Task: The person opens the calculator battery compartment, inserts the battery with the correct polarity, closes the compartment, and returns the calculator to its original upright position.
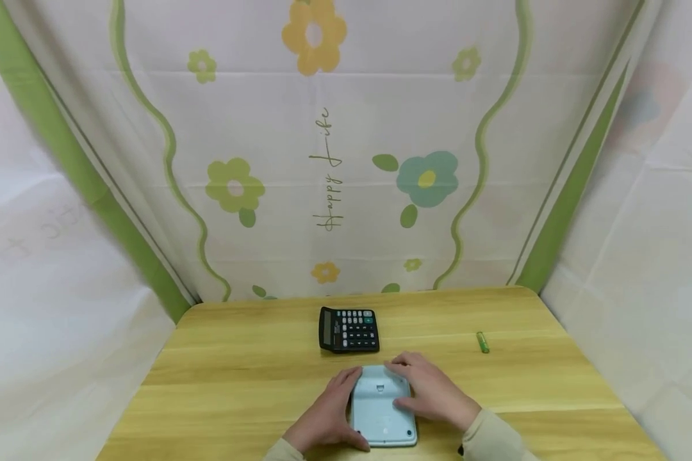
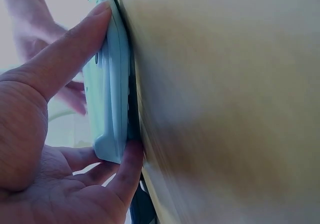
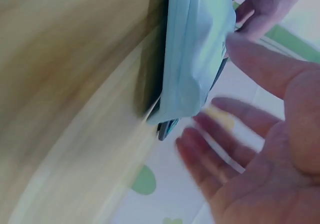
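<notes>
A light blue calculator (image 1: 382,417) lies back side up near the table's front edge, with a small latch at the far end of its back. My left hand (image 1: 330,411) grips it along the left side, thumb near the close corner and fingers at the far end; the left wrist view shows a fingertip tucked under the edge. Over its right side hovers my right hand (image 1: 432,392), the thumb tip by the back surface. In the right wrist view, the right fingers (image 3: 200,146) are spread loosely, apart from the calculator's end.
A black calculator (image 1: 357,330) lies keys up behind the blue one. A green battery (image 1: 482,342) is to the right on the wooden table (image 1: 236,365). Floral fabric (image 1: 346,128) hangs behind the table and along both sides.
</notes>
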A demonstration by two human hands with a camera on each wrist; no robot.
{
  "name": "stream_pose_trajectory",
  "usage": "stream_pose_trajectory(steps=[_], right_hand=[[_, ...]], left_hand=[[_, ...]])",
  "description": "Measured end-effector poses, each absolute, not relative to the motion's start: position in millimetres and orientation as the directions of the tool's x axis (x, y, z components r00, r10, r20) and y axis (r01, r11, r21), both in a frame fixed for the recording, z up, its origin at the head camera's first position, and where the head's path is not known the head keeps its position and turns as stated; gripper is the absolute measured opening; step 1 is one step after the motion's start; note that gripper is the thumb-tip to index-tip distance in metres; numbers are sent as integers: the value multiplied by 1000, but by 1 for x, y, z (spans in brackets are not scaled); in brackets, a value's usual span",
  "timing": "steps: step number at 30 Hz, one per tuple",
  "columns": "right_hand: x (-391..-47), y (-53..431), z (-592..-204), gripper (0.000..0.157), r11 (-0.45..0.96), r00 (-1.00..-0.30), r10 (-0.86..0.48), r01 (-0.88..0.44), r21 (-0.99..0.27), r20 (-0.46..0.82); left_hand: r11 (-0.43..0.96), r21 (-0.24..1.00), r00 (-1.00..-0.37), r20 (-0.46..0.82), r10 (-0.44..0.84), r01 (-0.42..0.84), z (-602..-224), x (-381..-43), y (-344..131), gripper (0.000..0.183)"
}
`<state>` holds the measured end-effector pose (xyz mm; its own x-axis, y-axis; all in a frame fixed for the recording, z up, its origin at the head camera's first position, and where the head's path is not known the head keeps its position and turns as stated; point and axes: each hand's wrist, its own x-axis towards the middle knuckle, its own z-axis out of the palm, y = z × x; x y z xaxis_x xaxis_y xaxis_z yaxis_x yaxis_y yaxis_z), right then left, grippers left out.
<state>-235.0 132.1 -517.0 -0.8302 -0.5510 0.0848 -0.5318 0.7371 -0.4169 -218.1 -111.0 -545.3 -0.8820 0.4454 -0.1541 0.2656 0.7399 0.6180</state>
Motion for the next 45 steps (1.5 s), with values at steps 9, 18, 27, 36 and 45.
stream_pose_trajectory(steps=[9,18,27,36,45], right_hand=[[-242,107,-515,31,711,-759,-640,-643,-285,115],[-243,91,-508,12,732,-747,-656,-665,-151,108],[-242,88,-512,17,725,-722,-681,-688,-25,125],[-237,83,-509,21,718,-714,-696,-693,62,80],[-238,85,-510,25,729,-727,-683,-684,17,68]], left_hand=[[741,619,-881,-161,445,262,-546,-218,-113,129],[748,594,-884,-127,450,295,-547,-219,-113,130],[745,584,-881,-104,462,322,-546,-218,-112,130],[755,591,-884,-142,446,286,-546,-218,-112,127],[750,595,-885,-133,446,288,-543,-218,-111,127]])
